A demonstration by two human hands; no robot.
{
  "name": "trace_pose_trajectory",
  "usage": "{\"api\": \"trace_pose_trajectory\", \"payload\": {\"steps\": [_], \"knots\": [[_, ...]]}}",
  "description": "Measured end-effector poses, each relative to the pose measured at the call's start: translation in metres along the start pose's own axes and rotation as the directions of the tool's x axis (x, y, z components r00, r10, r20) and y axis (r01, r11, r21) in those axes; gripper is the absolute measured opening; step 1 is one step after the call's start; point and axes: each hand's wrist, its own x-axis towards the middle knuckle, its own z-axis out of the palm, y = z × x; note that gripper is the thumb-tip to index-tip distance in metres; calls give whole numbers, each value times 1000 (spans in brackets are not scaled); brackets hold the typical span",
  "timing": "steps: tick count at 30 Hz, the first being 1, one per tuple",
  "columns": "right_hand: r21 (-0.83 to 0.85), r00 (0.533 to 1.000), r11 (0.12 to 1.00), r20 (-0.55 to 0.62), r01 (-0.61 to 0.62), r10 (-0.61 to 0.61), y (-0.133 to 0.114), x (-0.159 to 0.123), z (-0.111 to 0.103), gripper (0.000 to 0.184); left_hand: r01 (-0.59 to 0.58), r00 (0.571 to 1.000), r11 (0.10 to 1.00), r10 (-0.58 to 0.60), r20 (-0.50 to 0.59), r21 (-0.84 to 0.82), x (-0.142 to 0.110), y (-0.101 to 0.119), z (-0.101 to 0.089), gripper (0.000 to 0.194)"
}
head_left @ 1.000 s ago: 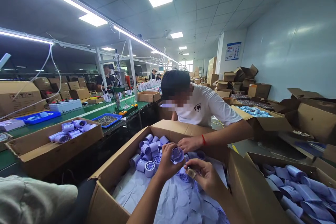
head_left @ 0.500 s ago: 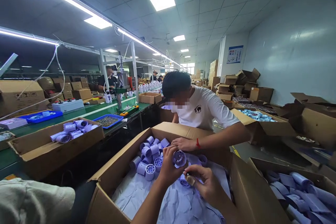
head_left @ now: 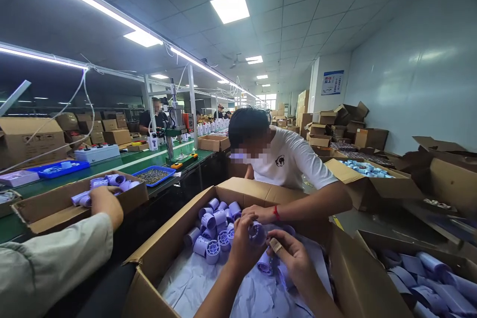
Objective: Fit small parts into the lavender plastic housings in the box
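From afar I see my left hand [head_left: 242, 239] with fingers around a purple cylinder [head_left: 258, 233] over the carton [head_left: 178, 226], and my right hand [head_left: 295, 254] pinching a small, unclear part [head_left: 268, 240] beside its rim, probably a fitting step, where the next move calls for careful aligning.

Bright ceiling panel [head_left: 230, 6], dim left, glare on wall [head_left: 421, 62]

Left hand [head_left: 243, 238]: raised over the box [head_left: 171, 231], fingers curled, palm turned toward the right hand [head_left: 289, 249].
Right hand: held just beside it, thumb and forefinger pinched near the tips.
Forearms [head_left: 220, 288]: slanted inward from the box's near edge.
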Motion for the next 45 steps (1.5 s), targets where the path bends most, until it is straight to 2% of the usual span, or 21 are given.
{"api": "trace_pose_trajectory", "payload": {"steps": [4,8,10,12,14,17,20,23,25,30,33,36,39,42,45], "knots": [[-35,999,999,-47,-8,6,-4,1,2,43,-20,996,999,17,-87,-39,-4,-2,6,44],[-124,999,992,-36,-7,2,3,-2,3,45,26,998,998,-30,-64,-58,-2,2,1,42],[-210,998,977,-43,37,-47,7,-4,4,41,16,999,999,-17,-40,-33,0,6,-2,40],[-346,985,929,-65,129,-160,9,-7,6,34,-41,998,999,41,-45,-3,3,11,-4,35],[-510,937,821,-78,257,-342,8,-9,8,27,-98,992,995,100,-71,22,4,16,-4,30],[-704,804,587,-39,400,-594,6,-11,13,20,-120,987,992,122,-103,22,5,24,-2,25],[-785,711,439,1,437,-704,8,-12,16,18,-110,985,994,107,-135,-19,4,30,0,25],[-807,678,384,26,448,-735,13,-12,18,20,-93,986,994,83,-143,-66,3,32,1,26],[-827,700,374,33,420,-713,13,-12,18,22,-87,986,992,73,-150,-86,3,31,2,25],[-869,813,363,75,338,-578,6,-13,18,20,-100,983,991,84,-165,-88,3,29,2,27],[-862,835,388,69,325,-546,3,-14,18,24,-82,984,994,68,-165,-79,2,29,2,28],[-828,834,464,9,315,-552,4,-15,20,26,-65,985,994,51,-166,-83,1,28,2,27],[-757,841,588,-98,285,-533,4,-13,21,22,-71,986,992,55,-155,-102,1,27,2,26],[-677,883,717,-221,166,-413,-1,-10,21,13,-104,992,978,90,-83,-183,2,27,1,35],[-634,944,770,-207,70,-257,-13,-8,16,12,-72,993,957,95,69,-280,2,30,-1,40]]}}
